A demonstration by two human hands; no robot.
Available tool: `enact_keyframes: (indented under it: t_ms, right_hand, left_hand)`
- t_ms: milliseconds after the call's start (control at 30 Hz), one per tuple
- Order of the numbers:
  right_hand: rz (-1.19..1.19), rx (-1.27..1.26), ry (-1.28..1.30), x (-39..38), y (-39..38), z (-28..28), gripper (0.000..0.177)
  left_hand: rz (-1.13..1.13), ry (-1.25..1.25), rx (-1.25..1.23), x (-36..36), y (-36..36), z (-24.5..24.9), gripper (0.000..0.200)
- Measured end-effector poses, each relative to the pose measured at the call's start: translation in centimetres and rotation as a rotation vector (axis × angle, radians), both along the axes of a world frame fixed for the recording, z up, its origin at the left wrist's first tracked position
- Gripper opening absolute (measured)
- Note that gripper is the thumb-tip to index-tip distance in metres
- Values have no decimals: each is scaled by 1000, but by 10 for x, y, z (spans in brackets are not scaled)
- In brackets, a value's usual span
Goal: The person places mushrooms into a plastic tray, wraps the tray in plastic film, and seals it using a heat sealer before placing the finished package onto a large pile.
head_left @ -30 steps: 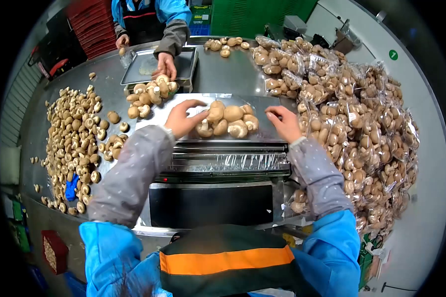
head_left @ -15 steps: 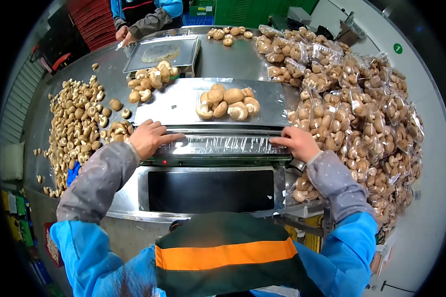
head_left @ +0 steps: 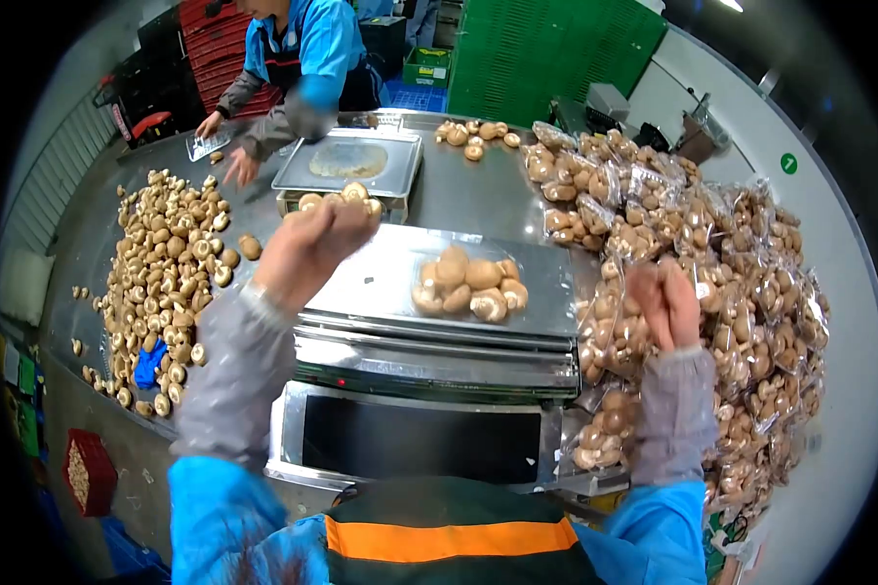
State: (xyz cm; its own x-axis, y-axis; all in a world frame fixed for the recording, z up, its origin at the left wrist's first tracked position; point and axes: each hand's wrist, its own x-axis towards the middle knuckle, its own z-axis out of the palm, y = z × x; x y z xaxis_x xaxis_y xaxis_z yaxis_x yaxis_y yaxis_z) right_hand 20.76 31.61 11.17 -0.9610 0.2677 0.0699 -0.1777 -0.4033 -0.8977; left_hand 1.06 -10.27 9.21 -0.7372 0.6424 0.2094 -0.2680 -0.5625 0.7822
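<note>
My left hand (head_left: pixel 322 244) is raised above the metal plate, fingers closed, in front of the scale. My right hand (head_left: pixel 669 302), blurred by motion, is raised to the right with its fingers pinched, before the bagged mushrooms. Both appear to grip the edge of clear plastic film; the film between them barely shows. Behind the film wrapping machine (head_left: pixel 439 366), a group of shiitake mushrooms (head_left: pixel 468 283) in what looks like a clear tray lies on the metal plate (head_left: pixel 371 292). A black pad (head_left: pixel 419 439) lies nearer to me.
Loose mushrooms (head_left: pixel 166 253) are heaped at the left, with a blue item (head_left: pixel 150 365) among them. Bagged mushrooms (head_left: pixel 741 312) pile high at the right. A scale (head_left: pixel 351 161) stands at the back. Across the table, a co-worker's hand (head_left: pixel 244 168) is near a clear tray (head_left: pixel 205 146).
Both my hands have lifted off the film at the wrapping machine and moved upward. My view has tilted up. The co-worker has moved left with a clear tray near their hands.
</note>
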Motion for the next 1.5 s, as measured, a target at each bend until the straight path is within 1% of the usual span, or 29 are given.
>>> enact_keyframes:
  t_ms: [33,67,100,133,167,200,233,333,400,433,467,500,533,600,633,700,800,867,933,1033,1133,1167,1200,1233,1267,1300,1333,1400,1500]
  right_hand:
    - [-154,-179,55,-35,-5,11,19]
    - [-90,-207,188,-74,5,-10,14]
    - [-107,131,188,-113,15,-42,15]
    - [-256,459,-45,-136,-3,-58,22]
    - [-207,997,-152,-152,9,-105,22]
    - [-69,1195,-170,-148,-6,-122,23]
    - [90,1518,110,-149,-8,-138,23]
    - [32,1437,131,-144,-15,-143,20]
    - [163,1258,-132,-147,-13,-152,20]
    - [217,1180,-226,-153,-11,-147,21]
    - [332,851,-508,-151,-14,-142,25]
    - [382,707,-425,-151,-7,-153,28]
    - [387,586,-552,-147,-19,-131,32]
    - [551,602,-672,-149,-8,-129,48]
    - [573,587,-679,-151,-2,-135,49]
    - [638,470,-701,-135,-17,-102,45]
    - [596,449,-884,-73,-61,-71,43]
    - [674,489,-890,-34,-57,-113,43]
    - [726,460,-883,4,-83,-94,44]
    - [704,594,-1007,54,-99,-149,52]
    - [463,1159,-593,80,-111,-199,51]
    - [592,819,-788,83,-107,-214,48]
    - [519,1281,-588,83,-121,-187,44]
    - [578,1302,-485,92,-117,-193,43]
    - [476,1232,-628,98,-128,-174,39]
    - [402,1100,-475,112,-119,-196,36]
    - [346,938,-580,118,-115,-187,31]
    - [35,737,-346,127,-122,-191,26]
    - [-130,142,-493,134,-144,-189,21]
  left_hand:
    - [187,-77,25,-11,33,19,42]
    - [335,23,-10,-41,63,4,35]
    - [534,566,-497,-81,80,-30,25]
    - [669,1123,-975,-112,102,-81,21]
    - [399,1206,-1227,-107,113,-103,19]
    - [299,912,-1376,-81,122,-111,20]
    - [340,1111,-1069,-82,117,-156,20]
    - [440,951,-947,-63,112,-158,22]
    - [337,711,-1263,-44,112,-115,24]
    - [382,725,-1213,-52,113,-135,29]
    - [347,724,-1270,-56,111,-143,41]
    - [86,642,-1442,-71,112,-149,54]
    - [-122,421,-1443,-77,113,-139,66]
    - [-124,185,-1346,-65,113,-107,69]
    - [-177,-125,-1244,-61,116,-101,68]
    - [-284,-273,-1183,-48,106,-85,61]
    - [-343,-311,-1149,2,80,-100,50]
    - [-418,-353,-1104,48,57,-91,53]
    - [-457,-303,-1107,89,36,-77,55]
    - [-503,262,-1443,129,15,-114,71]
    - [-111,766,-1465,160,3,-156,60]
    - [-207,847,-1433,160,0,-146,55]
    - [-239,804,-1488,163,-5,-133,54]
    - [-261,973,-1423,164,-20,-170,53]
    - [-375,532,-1540,162,-25,-151,48]
    - [-302,330,-1393,167,-36,-144,44]
    - [-232,354,-1352,168,-45,-142,38]
    - [-36,77,-1038,177,-57,-158,36]
    - [290,-31,-849,195,-54,-165,32]
